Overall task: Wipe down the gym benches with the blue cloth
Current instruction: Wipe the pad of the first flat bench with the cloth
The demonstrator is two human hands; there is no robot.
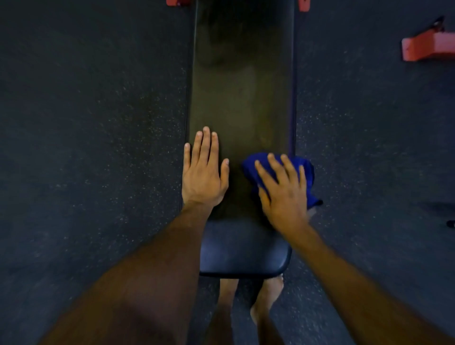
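Observation:
A long black padded gym bench runs away from me down the middle of the view, with a shorter seat pad at its near end. My left hand lies flat on the bench's left edge, fingers straight. My right hand presses the bunched blue cloth onto the bench's right edge with spread, straight fingers. Part of the cloth hangs over that edge.
Dark speckled rubber floor lies on both sides of the bench. Red metal frame parts show at the top left, top right and far right. My bare feet stand below the seat pad.

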